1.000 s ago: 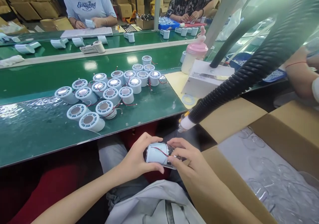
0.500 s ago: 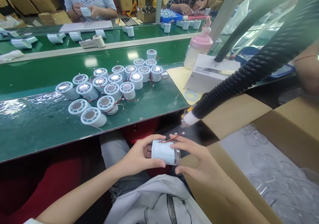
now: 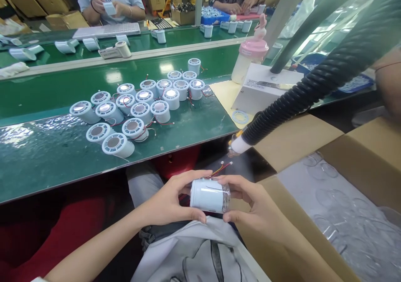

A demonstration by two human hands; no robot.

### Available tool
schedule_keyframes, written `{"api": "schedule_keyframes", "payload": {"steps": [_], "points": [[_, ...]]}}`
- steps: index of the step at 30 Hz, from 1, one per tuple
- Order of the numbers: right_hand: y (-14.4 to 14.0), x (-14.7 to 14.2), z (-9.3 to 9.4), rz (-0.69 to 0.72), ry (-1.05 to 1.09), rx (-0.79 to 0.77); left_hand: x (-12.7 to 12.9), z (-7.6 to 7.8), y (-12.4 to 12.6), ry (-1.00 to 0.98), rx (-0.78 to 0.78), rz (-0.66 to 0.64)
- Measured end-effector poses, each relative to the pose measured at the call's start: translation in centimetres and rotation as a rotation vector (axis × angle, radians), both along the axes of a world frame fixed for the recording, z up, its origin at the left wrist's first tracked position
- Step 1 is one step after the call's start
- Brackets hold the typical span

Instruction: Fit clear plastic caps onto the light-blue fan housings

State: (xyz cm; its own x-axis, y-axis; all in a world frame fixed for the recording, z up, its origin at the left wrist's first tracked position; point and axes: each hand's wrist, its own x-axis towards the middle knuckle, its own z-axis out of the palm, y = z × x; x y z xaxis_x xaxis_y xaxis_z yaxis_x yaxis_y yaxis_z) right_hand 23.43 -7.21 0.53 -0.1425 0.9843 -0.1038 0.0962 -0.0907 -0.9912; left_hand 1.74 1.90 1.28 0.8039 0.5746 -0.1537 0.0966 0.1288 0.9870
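Note:
Over my lap, both hands hold one white cylindrical part (image 3: 207,195) lying on its side. My left hand (image 3: 171,200) wraps its left end. My right hand (image 3: 250,204) grips a clear round cap (image 3: 226,198) at its right end. Thin red wires (image 3: 219,169) stick up from the part. A black corrugated hose with a white nozzle (image 3: 239,145) hangs just above and to the right of it. Several similar white cylinders (image 3: 140,104) with wires stand on the green conveyor belt (image 3: 46,156) in front of me.
At my right, an open cardboard box (image 3: 294,144) holds clear plastic rings (image 3: 341,215). A white box (image 3: 263,90), a pink-lidded bottle (image 3: 250,58) and a yellow sheet (image 3: 225,96) sit at the belt's right end. Two people work across the far belt. Another person's arm (image 3: 388,81) shows at the right.
The part has turned in my hands, its red wires swinging from its side to its top. My hands drifted slightly right and down, and the view tilted down a little.

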Motion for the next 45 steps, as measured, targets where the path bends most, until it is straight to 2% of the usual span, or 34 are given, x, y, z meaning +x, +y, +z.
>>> {"api": "schedule_keyframes", "payload": {"steps": [6, 15, 31, 36, 40, 45], "points": [[0.1, -0.2, 0.6, 0.013, 0.129, -0.088, -0.2, 0.3, 0.1, 0.004, 0.05, -0.022], [0.1, -0.5, 0.2, 0.017, 0.329, -0.275, -0.4, 0.1, 0.2, 0.032, 0.248, -0.04], [0.9, -1.5, 0.9, -0.063, 0.391, -0.424, -0.4, 0.1, 0.5, 0.013, 0.335, -0.068], [0.6, -1.7, 0.8, -0.064, 0.402, -0.32, -0.5, 0.0, 0.6, 0.014, 0.338, -0.056], [0.3, -1.5, 1.0, -0.087, 0.347, -0.191, -0.9, 0.0, 0.6, 0.008, 0.424, -0.039], [-0.5, -0.4, 0.2, -0.225, 0.312, -0.143, -1.9, 0.1, 0.5, -0.03, 0.427, 0.06]]}}
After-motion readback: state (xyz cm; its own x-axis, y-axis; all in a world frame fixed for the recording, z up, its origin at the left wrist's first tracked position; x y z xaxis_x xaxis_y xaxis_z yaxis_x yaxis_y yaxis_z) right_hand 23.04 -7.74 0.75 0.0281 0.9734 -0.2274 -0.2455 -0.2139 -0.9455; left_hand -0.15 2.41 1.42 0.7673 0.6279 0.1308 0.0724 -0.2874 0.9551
